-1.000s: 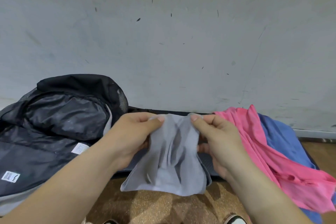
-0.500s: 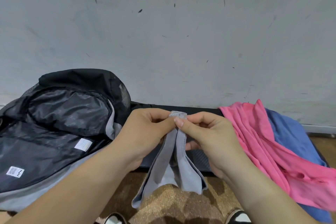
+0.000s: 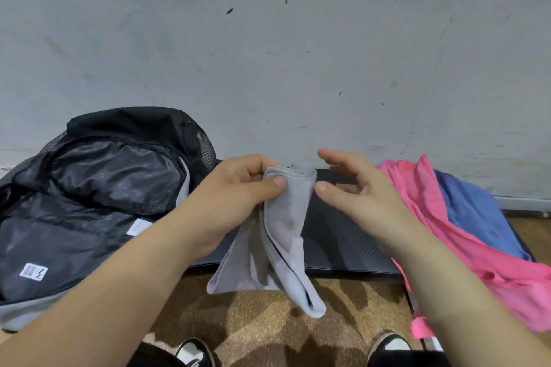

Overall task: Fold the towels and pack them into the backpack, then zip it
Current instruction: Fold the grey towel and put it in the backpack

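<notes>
**Desk:** Where was the grey towel (image 3: pixel 284 217)?

**Photographer:** It was held in the air, above the near edge of the black mat (image 3: pixel 343 241). It was folded lengthwise into a narrow strip. Its doubled top was bunched at the left hand (image 3: pixel 238 191) and its loose lower end hung down in front of the speckled brown floor (image 3: pixel 253 325).

**Desk:** And the grip?

**Photographer:** The left hand pinched the top fold, thumb pressed across the front and fingers curled behind. The right hand (image 3: pixel 360 197) was open and held nothing, its fingers spread and loosely bent. Its thumb tip was just beside the towel's right edge. Whether it touched the cloth could not be told.

**Desk:** What lay around it?

**Photographer:** The black backpack (image 3: pixel 89 202) lay unzipped over the mat's left end, showing its dark lining and two white labels. At the right end a pink towel (image 3: pixel 477 259) was draped over a blue towel (image 3: pixel 477 211), and the pink one spilled past the near edge. A scuffed grey wall (image 3: pixel 268 53) stood behind the mat. The toes of two black-and-white shoes (image 3: pixel 195 351) showed at the bottom of the frame.
</notes>
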Demonstrator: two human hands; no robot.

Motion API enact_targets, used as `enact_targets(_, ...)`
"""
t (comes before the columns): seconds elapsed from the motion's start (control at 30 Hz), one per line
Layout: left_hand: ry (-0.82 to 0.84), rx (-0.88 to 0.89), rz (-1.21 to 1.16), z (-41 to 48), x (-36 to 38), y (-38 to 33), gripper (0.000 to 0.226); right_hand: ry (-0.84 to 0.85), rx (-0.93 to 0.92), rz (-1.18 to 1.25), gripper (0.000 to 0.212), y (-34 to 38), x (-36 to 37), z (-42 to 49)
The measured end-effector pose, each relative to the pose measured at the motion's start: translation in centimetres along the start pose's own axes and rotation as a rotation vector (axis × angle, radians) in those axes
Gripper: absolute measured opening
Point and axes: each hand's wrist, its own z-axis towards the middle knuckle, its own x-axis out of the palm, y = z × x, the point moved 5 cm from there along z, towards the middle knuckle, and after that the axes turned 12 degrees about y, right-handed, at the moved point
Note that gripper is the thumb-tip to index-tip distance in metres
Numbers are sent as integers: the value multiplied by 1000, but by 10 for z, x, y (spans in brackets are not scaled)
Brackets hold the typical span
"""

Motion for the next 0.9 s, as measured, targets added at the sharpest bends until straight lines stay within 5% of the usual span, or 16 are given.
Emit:
enact_targets(0.1,128,44,-198,-4,-1,-4,9,296,63,336,75,-17,3,3)
enact_targets(0.2,126,74,-245,-4,-4,-5,17,469,1,475,50,-15,9,-2)
enact_targets(0.33,-146,80,48,-2,-24,-2,12,238,-14,476,32,-17,3,-2)
enact_targets(0.47,-179,88,465,0,-29,2,9,98,-112,-22,17,3,0,-8)
enact_targets(0.7,-128,10,245,6,-20,6,15,-56,27,142,30,-7,-8,-6)
enact_targets(0.9,-197,-71,358,57,-34,45,13,-168,119,103,31,-48,-15,27)
